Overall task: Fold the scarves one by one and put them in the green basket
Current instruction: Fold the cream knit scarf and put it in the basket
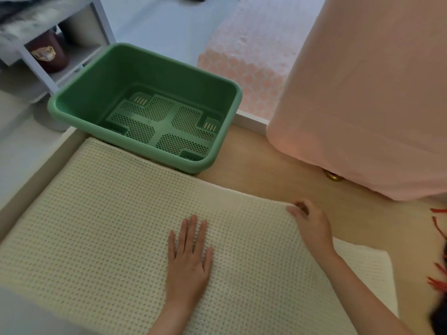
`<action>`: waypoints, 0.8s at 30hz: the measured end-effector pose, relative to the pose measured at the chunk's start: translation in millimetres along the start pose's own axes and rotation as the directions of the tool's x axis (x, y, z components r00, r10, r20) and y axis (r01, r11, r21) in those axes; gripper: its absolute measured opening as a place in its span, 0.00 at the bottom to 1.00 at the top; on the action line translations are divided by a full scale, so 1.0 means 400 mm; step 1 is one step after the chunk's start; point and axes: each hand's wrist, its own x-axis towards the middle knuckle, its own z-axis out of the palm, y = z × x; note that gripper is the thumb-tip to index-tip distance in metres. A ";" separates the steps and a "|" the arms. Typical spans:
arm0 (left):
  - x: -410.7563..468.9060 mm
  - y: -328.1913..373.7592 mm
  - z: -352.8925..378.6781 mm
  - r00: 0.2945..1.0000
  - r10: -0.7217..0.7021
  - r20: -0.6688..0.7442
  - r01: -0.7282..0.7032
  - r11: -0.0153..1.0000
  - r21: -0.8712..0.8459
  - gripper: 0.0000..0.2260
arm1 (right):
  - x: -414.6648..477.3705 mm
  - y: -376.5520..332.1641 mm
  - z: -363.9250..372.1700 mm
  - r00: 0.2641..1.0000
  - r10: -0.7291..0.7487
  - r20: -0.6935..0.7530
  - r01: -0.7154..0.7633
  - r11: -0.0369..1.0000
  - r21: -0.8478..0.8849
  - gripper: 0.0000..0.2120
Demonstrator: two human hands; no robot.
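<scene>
**Cream scarf flat on the bench, one corner pinched**

One cream waffle-knit scarf (pixel 96 226) lies spread on the wooden bench (pixel 266 170). Its long axis runs left to right, slanted – the left end sits farther off and the right end nearer. Its far left corner lies just in front of the one green basket (pixel 108 76). At the right end a smoother under-layer of the same cloth shows past the top layer.

The left grip (pixel 189 259) lies flat on the middle of the scarf, fingers straight and slightly spread, pointing away from the person. The right grip (pixel 309 226) is narrow, thumb and fingers pinching the far right corner of the top layer.

The basket stands at the bench's far edge, its long side towards the scarf and its perforated floor in full view. One pink cloth (pixel 362 105) hangs over the far right corner of the bench. Red fringe (pixel 437 281) shows at the right edge – whether it belongs to a second scarf I cannot tell. Off the far left corner stands a white shelf (pixel 36 66) holding one dark red jar (pixel 48 54).
</scene>
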 end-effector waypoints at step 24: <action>-0.058 0.355 0.131 0.960 0.249 0.127 -0.255 0.967 0.026 0.27 | -0.163 0.411 -0.332 0.807 0.559 -0.192 -0.475 0.806 0.353 0.09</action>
